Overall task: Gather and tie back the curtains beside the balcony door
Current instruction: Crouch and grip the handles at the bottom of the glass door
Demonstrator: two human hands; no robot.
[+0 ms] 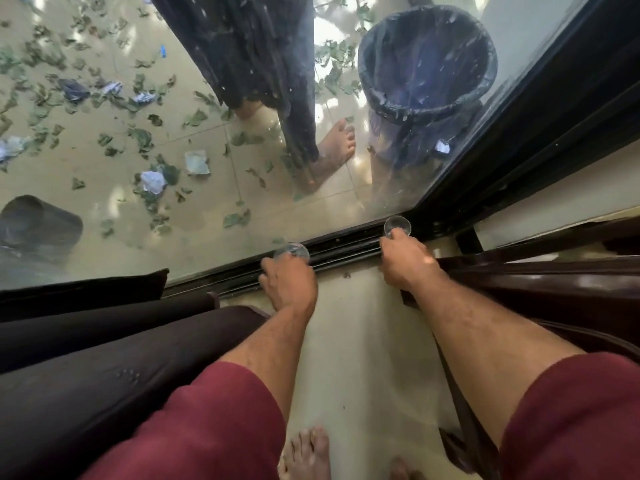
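I see my left hand and right hand each gripping a small clear cup, fingers hiding the lower halves. Dark curtain bunches left of my left hand; its top is cut off. Dusty glass blurs the balcony beyond.

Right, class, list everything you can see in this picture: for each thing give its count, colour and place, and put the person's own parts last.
glass cups: two, clear, one in each hand above the door track
door track: one, black, under the glass door
curtain: one, dark, lower left
bin: one, black liner, outside, upright, top right
bucket: one, dark, outside, tipped over, left
leaves: many, green, scattered outside
other person's feet: two, bare, outside
left hand: holds a cup
right hand: holds a cup
own feet: bare, bottom edge
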